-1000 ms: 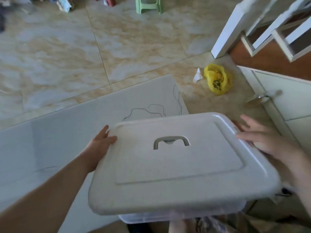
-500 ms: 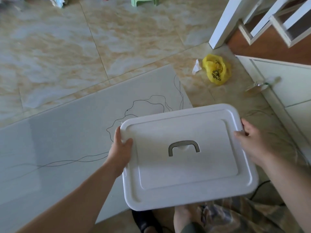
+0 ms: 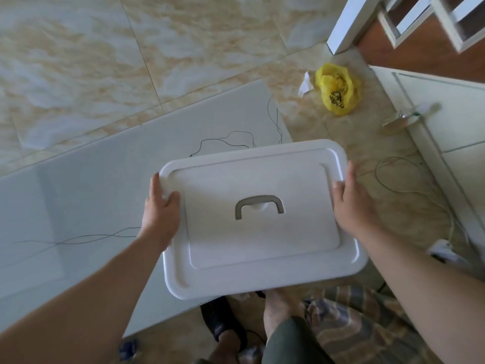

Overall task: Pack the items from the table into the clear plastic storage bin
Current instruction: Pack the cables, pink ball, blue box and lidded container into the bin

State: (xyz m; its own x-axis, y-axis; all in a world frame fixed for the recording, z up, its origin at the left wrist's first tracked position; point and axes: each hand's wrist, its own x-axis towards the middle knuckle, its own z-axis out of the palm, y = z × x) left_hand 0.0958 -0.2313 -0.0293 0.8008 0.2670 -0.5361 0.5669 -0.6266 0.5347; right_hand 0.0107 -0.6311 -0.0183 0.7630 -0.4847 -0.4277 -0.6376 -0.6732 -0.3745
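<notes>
A white rectangular bin lid (image 3: pixel 262 248) with a grey handle (image 3: pixel 259 206) in its middle fills the centre of the head view, seen from above. The bin body below it is hidden by the lid. My left hand (image 3: pixel 160 214) grips the lid's left edge, thumb on top. My right hand (image 3: pixel 353 203) grips the right edge, fingers laid over the rim. The lid overhangs the right end of a white table (image 3: pixel 78 195).
A thin dark wire (image 3: pixel 231 136) trails over the table. On the tiled floor lie a yellow plastic bag (image 3: pixel 337 88), a white paper scrap (image 3: pixel 305 84) and a white cable (image 3: pixel 409 190). White cabinets (image 3: pixel 451 122) stand on the right. My feet and a patterned cloth (image 3: pixel 354 327) are below.
The lid has sunk from a raised tilt to lie flat and lower. Both hands moved from flat contact at its sides to gripping its short edges. The clear bin under it is no longer visible.
</notes>
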